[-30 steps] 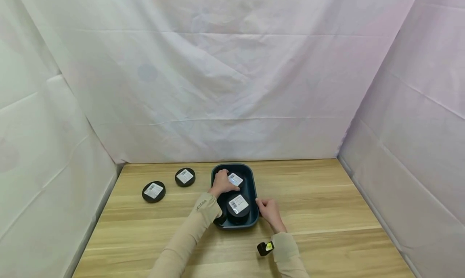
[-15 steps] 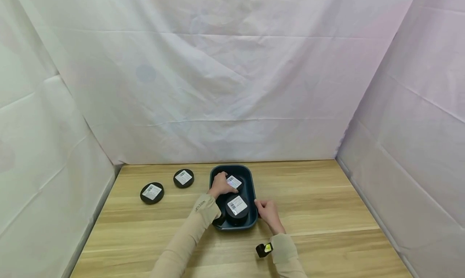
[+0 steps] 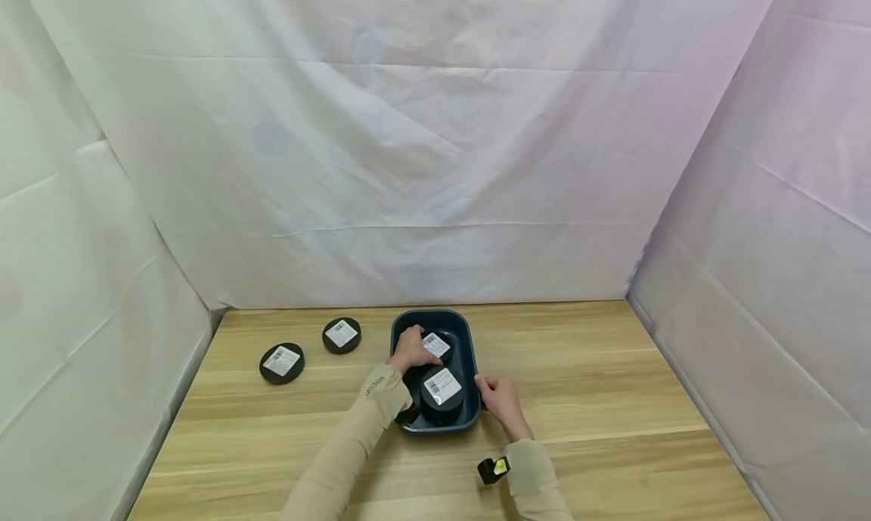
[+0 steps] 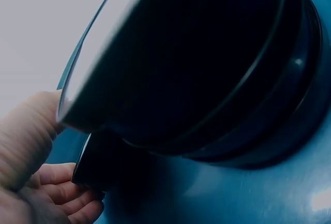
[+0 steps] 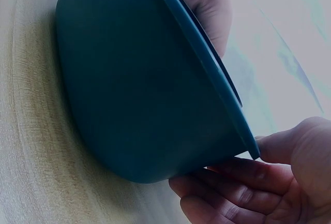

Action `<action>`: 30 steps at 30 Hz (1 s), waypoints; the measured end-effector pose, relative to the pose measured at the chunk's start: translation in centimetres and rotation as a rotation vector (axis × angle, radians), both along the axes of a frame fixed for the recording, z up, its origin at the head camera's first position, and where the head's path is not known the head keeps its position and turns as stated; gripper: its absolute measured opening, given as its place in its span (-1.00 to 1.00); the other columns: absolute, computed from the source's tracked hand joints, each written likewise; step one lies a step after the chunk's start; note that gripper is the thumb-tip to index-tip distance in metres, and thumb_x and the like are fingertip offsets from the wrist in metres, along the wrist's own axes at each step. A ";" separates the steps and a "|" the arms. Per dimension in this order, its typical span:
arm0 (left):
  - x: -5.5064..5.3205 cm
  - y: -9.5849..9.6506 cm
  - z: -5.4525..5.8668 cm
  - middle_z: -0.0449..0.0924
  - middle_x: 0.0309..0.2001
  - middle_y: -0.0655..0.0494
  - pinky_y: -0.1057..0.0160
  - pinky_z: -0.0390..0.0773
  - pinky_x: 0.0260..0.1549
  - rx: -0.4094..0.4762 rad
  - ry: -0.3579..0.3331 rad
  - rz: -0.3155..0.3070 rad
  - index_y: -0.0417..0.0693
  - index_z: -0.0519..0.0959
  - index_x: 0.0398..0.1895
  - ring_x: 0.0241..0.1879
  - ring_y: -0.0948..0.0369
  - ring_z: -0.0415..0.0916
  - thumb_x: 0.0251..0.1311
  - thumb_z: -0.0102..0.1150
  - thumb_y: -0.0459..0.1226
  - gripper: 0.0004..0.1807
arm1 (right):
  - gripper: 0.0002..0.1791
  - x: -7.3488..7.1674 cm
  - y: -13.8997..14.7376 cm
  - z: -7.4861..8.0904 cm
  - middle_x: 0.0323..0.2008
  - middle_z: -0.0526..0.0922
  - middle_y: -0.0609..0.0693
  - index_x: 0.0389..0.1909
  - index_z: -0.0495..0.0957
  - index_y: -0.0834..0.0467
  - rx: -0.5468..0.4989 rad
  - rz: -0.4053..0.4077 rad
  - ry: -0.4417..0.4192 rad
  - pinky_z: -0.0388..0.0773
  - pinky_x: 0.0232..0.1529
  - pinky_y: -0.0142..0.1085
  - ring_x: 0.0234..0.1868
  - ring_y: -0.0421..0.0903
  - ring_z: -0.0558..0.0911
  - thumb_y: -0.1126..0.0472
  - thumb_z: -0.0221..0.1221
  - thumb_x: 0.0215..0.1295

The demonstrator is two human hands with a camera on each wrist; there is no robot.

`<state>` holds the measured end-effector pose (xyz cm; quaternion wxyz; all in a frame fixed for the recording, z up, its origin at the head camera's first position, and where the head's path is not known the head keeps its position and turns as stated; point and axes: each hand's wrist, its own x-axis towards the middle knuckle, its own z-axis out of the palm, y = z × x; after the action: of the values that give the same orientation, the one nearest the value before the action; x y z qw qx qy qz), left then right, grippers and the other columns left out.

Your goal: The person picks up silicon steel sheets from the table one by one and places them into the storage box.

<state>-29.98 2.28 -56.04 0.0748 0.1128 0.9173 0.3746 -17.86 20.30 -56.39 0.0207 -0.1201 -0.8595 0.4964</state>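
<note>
I see almost nothing change in a second around the dark-teal, round-cornered, plastic-looking tray (image 3: 465,355).
Head view: inside it, the left hand (image 3: 410,349) still grips the farther round black white-labelled disc (image 3: 436,345), beyond a nearer round black labelled one (image 3: 442,389). Left wrist: curled fingers (image 4: 64,190) touch a dark edge. Right wrist: the right hand (image 5: 258,177) pinches the tray's rim.

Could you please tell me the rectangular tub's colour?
The tub is dark teal, clearest in the right wrist view.

Teal bin (image 5: 129,89): upright | round black container (image 3: 436,345): white-labelled, in bin's far half, apparently flat
</note>
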 end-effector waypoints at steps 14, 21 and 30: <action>-0.4 0.2 -0.7 0.46 -0.12 -0.19 0.07 0.45 -0.06 -0.076 0.004 -0.027 -0.39 0.41 0.04 -0.14 0.00 0.43 -0.36 0.59 -0.21 -0.17 | -0.65 0.0 0.0 0.1 -0.74 0.44 -0.13 -0.51 0.65 0.39 -0.002 0.007 0.006 0.48 -0.58 -0.40 -0.67 -0.28 0.43 0.20 0.10 0.32; -0.5 0.4 -0.4 0.45 -0.11 -0.20 0.06 0.43 -0.03 -0.095 -0.021 -0.034 -0.40 0.40 0.06 -0.10 -0.01 0.41 -0.34 0.58 -0.22 -0.16 | -0.67 0.0 0.0 0.3 -0.72 0.45 -0.12 -0.42 0.66 0.42 -0.018 0.009 0.000 0.48 -0.58 -0.41 -0.67 -0.29 0.42 0.21 0.10 0.32; -0.3 0.4 0.1 0.46 -0.06 -0.25 0.03 0.40 0.04 -0.065 -0.067 -0.027 -0.45 0.36 0.10 -0.06 -0.05 0.40 -0.32 0.57 -0.20 -0.12 | -0.64 0.0 0.1 0.3 -0.74 0.44 -0.11 -0.51 0.65 0.42 -0.020 0.019 0.004 0.48 -0.59 -0.40 -0.66 -0.27 0.43 0.22 0.10 0.32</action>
<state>-30.28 2.66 -55.99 0.1140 0.1103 0.9243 0.3471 -17.84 20.41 -56.07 0.0164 -0.1111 -0.8556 0.5053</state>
